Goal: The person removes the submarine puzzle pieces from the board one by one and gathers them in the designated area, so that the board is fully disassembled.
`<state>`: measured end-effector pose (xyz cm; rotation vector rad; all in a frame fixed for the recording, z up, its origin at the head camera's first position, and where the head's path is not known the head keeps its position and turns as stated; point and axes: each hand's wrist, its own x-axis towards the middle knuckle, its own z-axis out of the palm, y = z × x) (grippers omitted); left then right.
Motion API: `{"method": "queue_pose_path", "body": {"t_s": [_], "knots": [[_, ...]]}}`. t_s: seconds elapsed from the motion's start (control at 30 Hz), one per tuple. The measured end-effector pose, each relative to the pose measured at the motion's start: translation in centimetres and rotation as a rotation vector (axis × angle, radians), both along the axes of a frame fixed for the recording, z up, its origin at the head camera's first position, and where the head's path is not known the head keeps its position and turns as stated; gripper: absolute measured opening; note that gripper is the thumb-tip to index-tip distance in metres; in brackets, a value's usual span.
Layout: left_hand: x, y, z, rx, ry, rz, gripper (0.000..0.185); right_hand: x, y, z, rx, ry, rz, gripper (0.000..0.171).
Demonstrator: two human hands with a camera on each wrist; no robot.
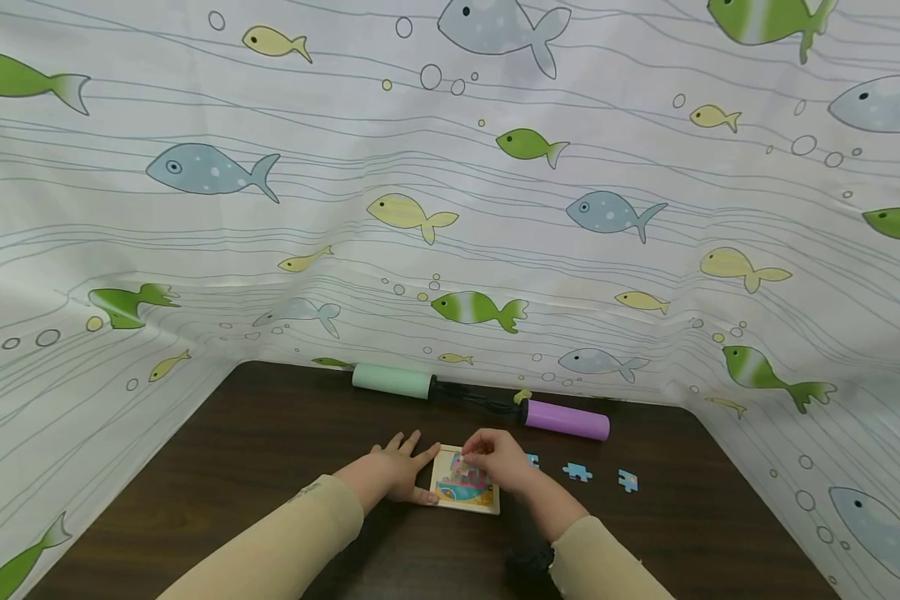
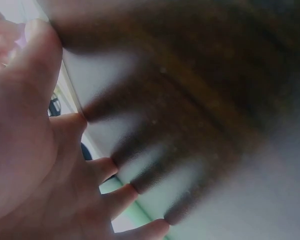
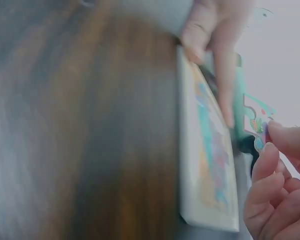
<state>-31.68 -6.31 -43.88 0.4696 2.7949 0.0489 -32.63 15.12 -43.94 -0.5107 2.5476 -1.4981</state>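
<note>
A wood-framed jigsaw puzzle [image 1: 461, 506] with a colourful picture lies on the dark table. My left hand [image 1: 397, 475] is spread flat at its left side, thumb and forefinger touching the frame's edge; the left wrist view shows the fingers [image 2: 122, 194] straight and apart, their tips on the tabletop. Over the upper right of the puzzle, my right hand [image 1: 502, 460] pinches a puzzle piece [image 3: 254, 117] between thumb and fingertips. In the right wrist view that piece is raised, tilted, with a small printed plant on it.
Loose blue puzzle pieces [image 1: 577, 472] lie to the right of the puzzle, one partly behind my right hand. Behind it rest a mint-green cylinder [image 1: 392, 381] and a purple cylinder [image 1: 567, 420], with black parts between them. A fish-printed curtain [image 1: 450, 275] surrounds the table's back and sides.
</note>
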Motion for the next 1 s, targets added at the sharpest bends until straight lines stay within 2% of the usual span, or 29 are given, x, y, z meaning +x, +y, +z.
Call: {"method": "queue_pose_path", "body": {"t_s": [0.17, 0.5, 0.73, 1.0], "knots": [[0.1, 0.1, 0.0, -0.004, 0.003, 0.005, 0.090, -0.1, 3.2, 0.7, -0.011, -0.059, -0.017, 0.004], [0.1, 0.1, 0.1, -0.010, 0.004, 0.009, 0.090, 1.3, 8.9, 1.0, 0.104, -0.082, 0.007, 0.005], [0.1, 0.2, 0.2, -0.022, 0.003, 0.004, 0.090, 1.7, 10.4, 0.7, 0.178, -0.086, -0.007, 0.005], [0.2, 0.2, 0.2, -0.016, 0.005, 0.004, 0.090, 1.5, 10.6, 0.2, 0.220, -0.074, 0.004, 0.004]]}}
